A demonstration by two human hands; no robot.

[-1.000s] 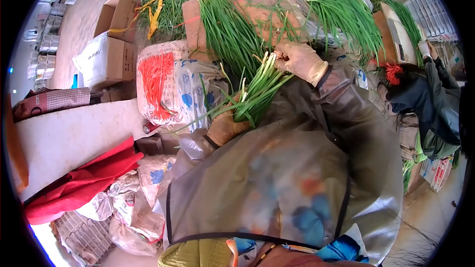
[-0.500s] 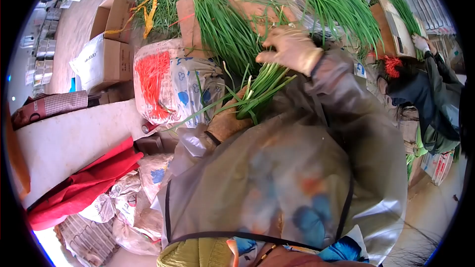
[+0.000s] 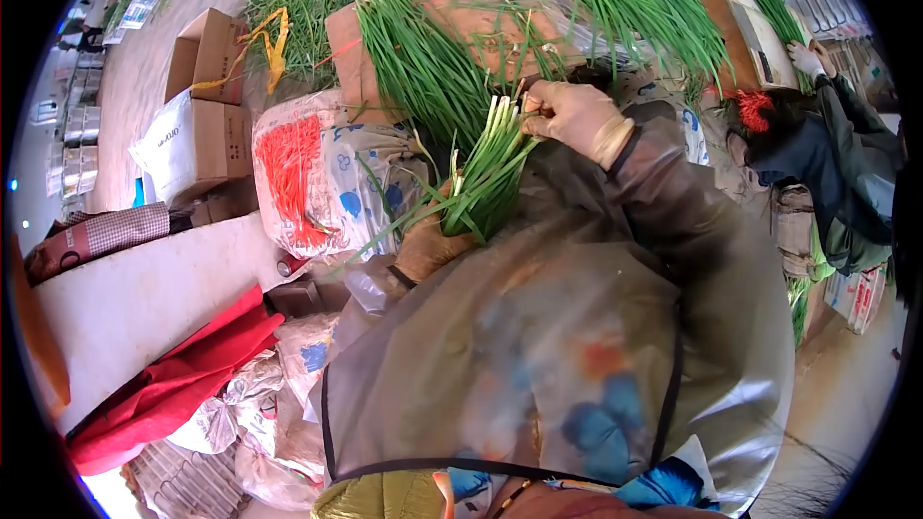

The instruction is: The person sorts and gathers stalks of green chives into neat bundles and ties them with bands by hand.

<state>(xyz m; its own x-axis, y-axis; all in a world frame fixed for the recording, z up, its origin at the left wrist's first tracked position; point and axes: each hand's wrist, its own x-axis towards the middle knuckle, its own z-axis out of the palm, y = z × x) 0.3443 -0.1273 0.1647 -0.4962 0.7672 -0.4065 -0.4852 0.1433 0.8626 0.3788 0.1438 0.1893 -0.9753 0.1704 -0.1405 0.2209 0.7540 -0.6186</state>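
Observation:
Gloved, my left hand (image 3: 430, 242) is wrapped round a small bunch of green stalks (image 3: 484, 178), their pale ends pointing up. My right hand (image 3: 575, 118), in a pale glove, is at the upper right of that bunch, thumb and fingers pinched together at the stalk ends; what lies between the fingertips is too small to make out. Just beyond, a larger pile of green stalks (image 3: 423, 67) rests on a brown board (image 3: 348, 56). Another pile (image 3: 639, 5) lies on clear plastic at the board's right side.
Red ties (image 3: 291, 168) hang over a wrapped bundle on the left. Farther left are an open carton (image 3: 219, 139), a white board (image 3: 154, 298) and a red cloth (image 3: 183, 375). A co-worker's gloved hand (image 3: 806, 60) touches stalks at the far right.
My right hand left the stalk ends with fingers spread, then came back to them and pinched. The surroundings have shifted slightly in view. The co-worker's hand has moved left and upward.

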